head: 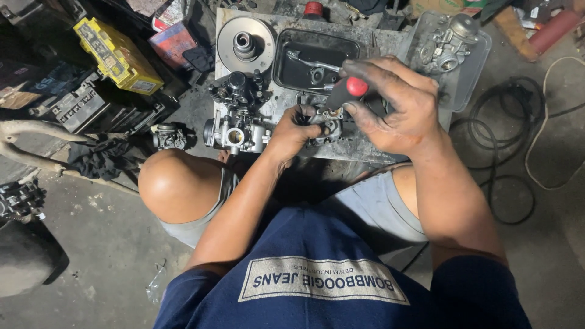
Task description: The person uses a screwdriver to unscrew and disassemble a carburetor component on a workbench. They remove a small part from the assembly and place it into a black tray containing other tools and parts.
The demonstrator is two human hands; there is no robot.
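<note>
Your right hand (399, 106) grips a red-handled screwdriver (347, 90), fingers closed around it; just below, your left hand (292, 131) clasps a small metal carburetor part (329, 125).

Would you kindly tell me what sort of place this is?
Probably a motorcycle repair workshop: carburettors on a grimy slab, a pulley disc, and a right hand working a red-handled screwdriver.
</note>
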